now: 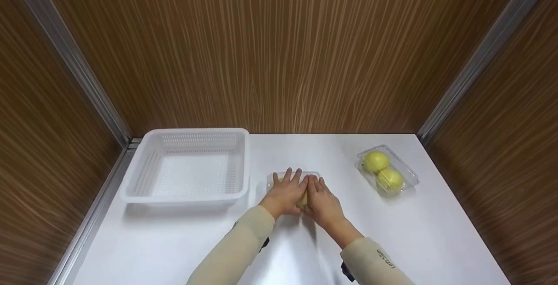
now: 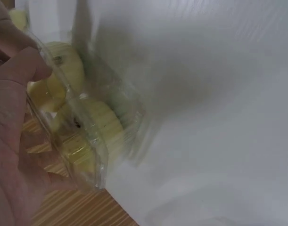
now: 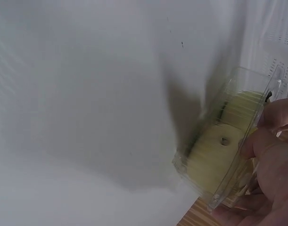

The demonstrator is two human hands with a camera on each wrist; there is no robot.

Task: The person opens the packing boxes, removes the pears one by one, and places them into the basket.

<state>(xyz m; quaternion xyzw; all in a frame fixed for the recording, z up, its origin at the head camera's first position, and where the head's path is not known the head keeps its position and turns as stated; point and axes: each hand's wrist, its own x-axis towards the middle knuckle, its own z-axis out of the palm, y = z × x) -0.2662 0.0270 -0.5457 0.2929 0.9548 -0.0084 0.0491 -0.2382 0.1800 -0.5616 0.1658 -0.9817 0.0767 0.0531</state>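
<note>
Between both hands sits a clear plastic clamshell box (image 1: 270, 181) holding two pale yellow round fruits (image 3: 212, 153). My left hand (image 1: 285, 194) spreads its fingers over the lid, and its thumb (image 2: 33, 66) bends onto the near rim. From the other side my right hand (image 1: 324, 204) holds the box, fingers together across the lid and thumb (image 3: 259, 142) against the rim. The index fingers nearly meet on top. In the left wrist view the fruits (image 2: 89, 129) show through the plastic. Much of the lid is hidden under the hands in the head view.
A white perforated basket (image 1: 185, 199) stands on the white table (image 1: 165, 241) at the left. Another clear box (image 1: 407, 172) with two yellow fruits (image 1: 383, 169) lies tilted at the right. Wood-grain panels (image 1: 279, 54) enclose the back and sides.
</note>
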